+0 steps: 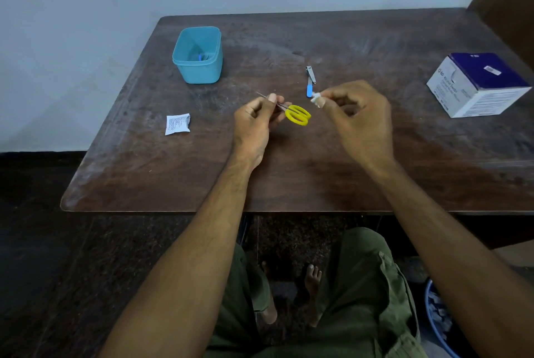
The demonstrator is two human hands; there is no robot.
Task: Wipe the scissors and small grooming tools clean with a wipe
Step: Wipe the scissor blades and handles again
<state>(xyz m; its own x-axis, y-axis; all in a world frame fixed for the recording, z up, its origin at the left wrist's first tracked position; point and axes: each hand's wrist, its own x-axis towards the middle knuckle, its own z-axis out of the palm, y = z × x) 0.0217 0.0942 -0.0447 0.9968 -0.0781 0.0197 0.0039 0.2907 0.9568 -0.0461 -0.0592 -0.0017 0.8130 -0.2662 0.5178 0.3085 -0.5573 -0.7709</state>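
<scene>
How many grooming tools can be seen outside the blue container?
2. The yellow-handled scissors are gripped by the blades in the left hand. The blue-handled metal nail clipper lies on the brown wooden table behind them. The turquoise plastic container may hide more.

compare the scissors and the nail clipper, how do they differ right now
The scissors have yellow handles; the nail clipper has a blue one. The left hand pinches the scissors by the blades, above the table; the clipper lies flat on it, untouched. Both are small metal grooming tools.
</scene>
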